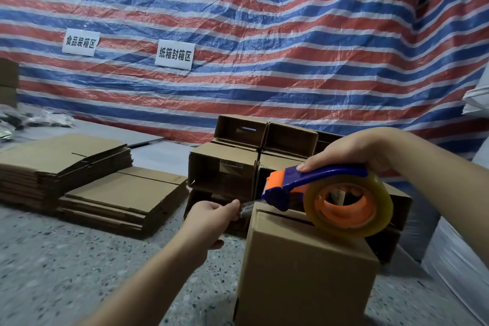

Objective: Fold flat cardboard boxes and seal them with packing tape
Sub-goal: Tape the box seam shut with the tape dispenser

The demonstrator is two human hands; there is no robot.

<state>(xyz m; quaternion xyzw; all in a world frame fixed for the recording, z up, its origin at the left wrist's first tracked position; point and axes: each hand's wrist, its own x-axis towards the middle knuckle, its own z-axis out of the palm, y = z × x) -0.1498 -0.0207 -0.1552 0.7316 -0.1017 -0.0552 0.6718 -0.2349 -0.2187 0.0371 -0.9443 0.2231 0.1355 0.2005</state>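
Observation:
A folded brown cardboard box [304,267] stands on the speckled floor in front of me, its top flaps closed with a seam showing. My right hand [354,151] grips the blue handle of a blue and orange tape dispenser [312,188] carrying a roll of clear tape [349,205], held over the box top. My left hand [211,216] pinches the free end of the tape [247,206] at the box's far left edge.
Two stacks of flat cardboard blanks [79,167] lie on the floor at left. Several assembled open boxes [251,151] are piled behind the box. A red, white and blue striped tarp [264,34] with two paper signs hangs behind. White sacks [460,254] stand at right.

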